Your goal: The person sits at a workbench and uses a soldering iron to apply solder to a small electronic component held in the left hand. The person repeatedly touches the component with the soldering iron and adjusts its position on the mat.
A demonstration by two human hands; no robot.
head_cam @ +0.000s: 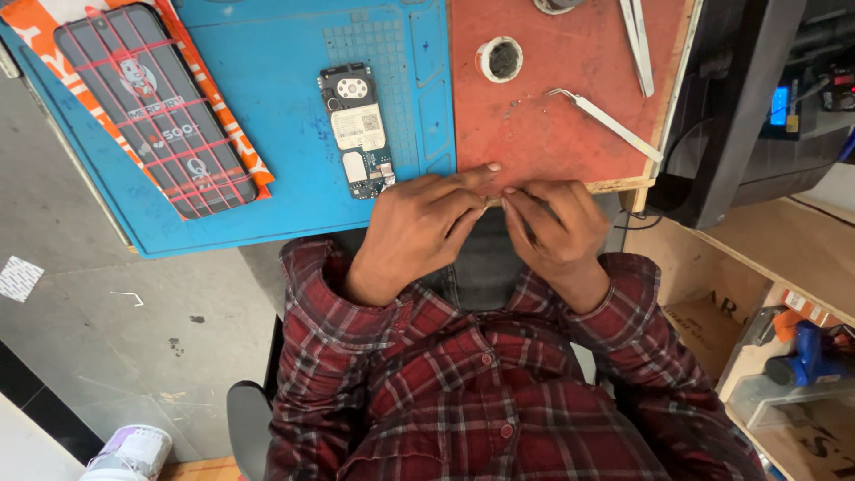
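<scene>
Both hands meet at the near edge of the red work mat [552, 134]. Left hand [419, 227]: fingers curled, thumb and forefinger pressed together at the tips. Right hand [557, 227]: fingers likewise curled, tips pinched and touching those of the left hand. Whatever sits between the fingertips is too small and too covered to identify; only a pale sliver shows at the contact point, over the mat edge.

Just left of the left hand, on the blue silicone mat [267, 80]: a bare phone circuit board [358, 129], lying flat, camera module at its far end, white label mid-board. Farther left, a black phone screen panel [156, 107] criss-crossed with red bands, resting on an orange-and-white packet [227, 134].

On the red mat: a small round white pot [500, 59], contents dark, not resolvable. Curved-tip metal tweezers [606, 123] beyond the right hand; a second pair of tweezers [638, 44] cut off by the top edge. A round metal object at the top edge is mostly out of frame.

Plaid red sleeves cover both wrists. A blue tool [806, 356] lies in a clear tray, lower right.
</scene>
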